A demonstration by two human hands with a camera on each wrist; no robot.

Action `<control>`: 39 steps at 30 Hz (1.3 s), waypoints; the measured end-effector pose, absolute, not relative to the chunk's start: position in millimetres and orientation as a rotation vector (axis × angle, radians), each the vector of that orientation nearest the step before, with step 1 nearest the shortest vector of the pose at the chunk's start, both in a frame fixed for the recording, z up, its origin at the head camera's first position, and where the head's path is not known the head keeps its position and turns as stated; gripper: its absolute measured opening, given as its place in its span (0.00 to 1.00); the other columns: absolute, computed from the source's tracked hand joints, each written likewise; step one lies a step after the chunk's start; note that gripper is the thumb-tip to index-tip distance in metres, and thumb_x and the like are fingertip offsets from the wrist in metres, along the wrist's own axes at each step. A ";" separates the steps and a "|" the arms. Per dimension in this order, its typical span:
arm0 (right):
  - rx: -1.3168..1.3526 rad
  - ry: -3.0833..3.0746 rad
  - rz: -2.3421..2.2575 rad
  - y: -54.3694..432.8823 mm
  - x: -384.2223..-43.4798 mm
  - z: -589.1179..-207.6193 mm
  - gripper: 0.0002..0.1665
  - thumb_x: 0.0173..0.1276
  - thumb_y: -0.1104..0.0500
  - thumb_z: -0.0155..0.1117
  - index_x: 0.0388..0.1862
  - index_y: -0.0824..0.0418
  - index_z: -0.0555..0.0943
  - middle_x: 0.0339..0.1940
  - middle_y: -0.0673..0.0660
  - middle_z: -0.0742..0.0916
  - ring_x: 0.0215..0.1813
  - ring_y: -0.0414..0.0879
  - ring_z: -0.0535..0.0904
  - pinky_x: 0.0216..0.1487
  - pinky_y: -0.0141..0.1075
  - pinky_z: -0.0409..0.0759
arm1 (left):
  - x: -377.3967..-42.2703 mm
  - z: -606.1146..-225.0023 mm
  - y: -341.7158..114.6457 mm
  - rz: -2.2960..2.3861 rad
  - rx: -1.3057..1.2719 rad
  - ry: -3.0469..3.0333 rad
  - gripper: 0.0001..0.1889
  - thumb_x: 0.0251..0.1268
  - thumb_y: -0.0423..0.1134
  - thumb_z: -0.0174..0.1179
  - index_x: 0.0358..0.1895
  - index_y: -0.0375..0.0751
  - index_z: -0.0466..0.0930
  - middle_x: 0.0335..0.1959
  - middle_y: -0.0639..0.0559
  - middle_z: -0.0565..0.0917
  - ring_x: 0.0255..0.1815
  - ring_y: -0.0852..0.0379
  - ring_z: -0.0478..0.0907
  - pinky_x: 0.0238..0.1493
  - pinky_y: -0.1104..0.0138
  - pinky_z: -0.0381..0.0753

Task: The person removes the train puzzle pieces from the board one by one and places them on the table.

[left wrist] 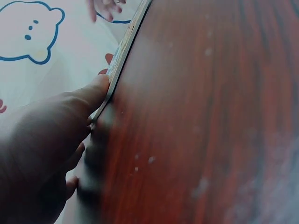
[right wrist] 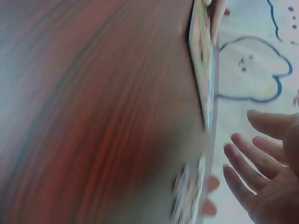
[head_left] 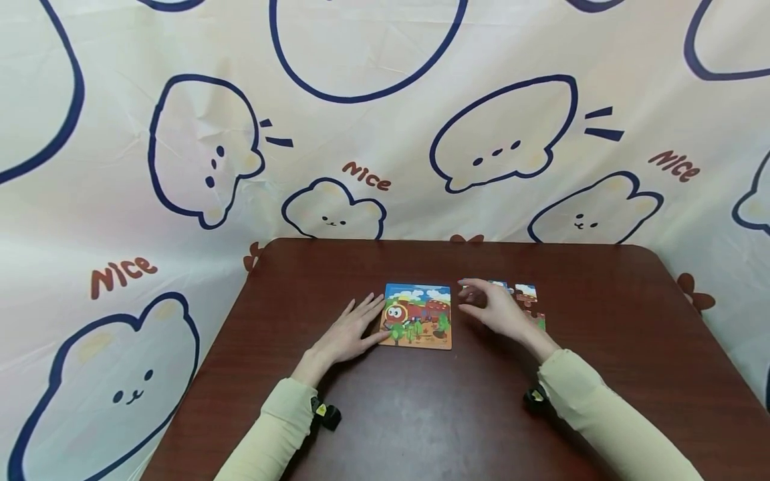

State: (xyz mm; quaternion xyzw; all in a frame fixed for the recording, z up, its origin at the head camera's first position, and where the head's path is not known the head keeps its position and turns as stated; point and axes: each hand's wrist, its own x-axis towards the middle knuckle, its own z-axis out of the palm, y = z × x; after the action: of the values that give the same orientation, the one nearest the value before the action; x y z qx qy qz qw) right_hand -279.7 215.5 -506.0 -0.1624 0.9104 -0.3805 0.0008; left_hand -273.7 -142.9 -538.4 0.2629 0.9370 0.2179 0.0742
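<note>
A square jigsaw puzzle [head_left: 424, 327] with a cartoon red train, green plants and a blue sky lies flat on the table. My left hand [head_left: 349, 332] rests along its left side, fingers spread, with the thumb touching the lower left edge; the left wrist view shows that thumb against the board's rim [left wrist: 122, 58]. To the right of the board, above loose puzzle pieces [head_left: 526, 292], hovers my right hand [head_left: 496, 310]. Its fingers are loosely bent with a gap to the thumb, and nothing shows between them in the right wrist view. It hides some of the pieces.
The dark brown wooden table [head_left: 409, 414] reaches back to a pale curtain [head_left: 409, 133] printed with cartoon bears. Several loose pieces [right wrist: 189, 191] lie close together, a short way from the board. Each wrist wears a small black camera [head_left: 327, 415].
</note>
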 end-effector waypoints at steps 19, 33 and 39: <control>-0.641 2.722 -1.113 129.7 -301.3 -526.2 0.33 0.76 0.59 0.76 0.76 0.66 0.80 0.59 0.63 0.91 0.57 0.55 0.89 0.59 0.50 0.90 | -271.8 -543.9 -145.2 0.656 0.811 2.812 0.42 0.84 0.60 0.60 0.90 0.47 0.58 0.92 0.48 0.59 0.95 0.45 0.50 0.93 0.39 0.47; -0.508 2.591 -1.308 114.4 -296.2 -527.1 0.29 0.73 0.67 0.76 0.71 0.72 0.82 0.51 0.62 0.93 0.48 0.50 0.89 0.53 0.44 0.91 | -272.9 -542.8 -143.8 0.632 0.833 2.829 0.40 0.84 0.61 0.59 0.89 0.50 0.60 0.92 0.47 0.57 0.95 0.45 0.49 0.93 0.37 0.46; -0.415 2.569 -1.351 110.8 -297.1 -528.0 0.28 0.72 0.69 0.76 0.69 0.74 0.83 0.47 0.64 0.92 0.43 0.47 0.87 0.46 0.39 0.88 | -272.4 -541.7 -143.6 0.625 0.833 2.820 0.39 0.84 0.61 0.58 0.90 0.52 0.60 0.93 0.48 0.56 0.95 0.46 0.49 0.93 0.37 0.45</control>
State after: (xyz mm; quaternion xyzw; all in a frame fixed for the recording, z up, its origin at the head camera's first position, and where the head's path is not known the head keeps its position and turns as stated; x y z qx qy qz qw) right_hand -297.1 110.8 -528.0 -0.1406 0.8714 -0.4581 0.1048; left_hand -272.4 -143.6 -541.7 0.2764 0.9360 0.2073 0.0679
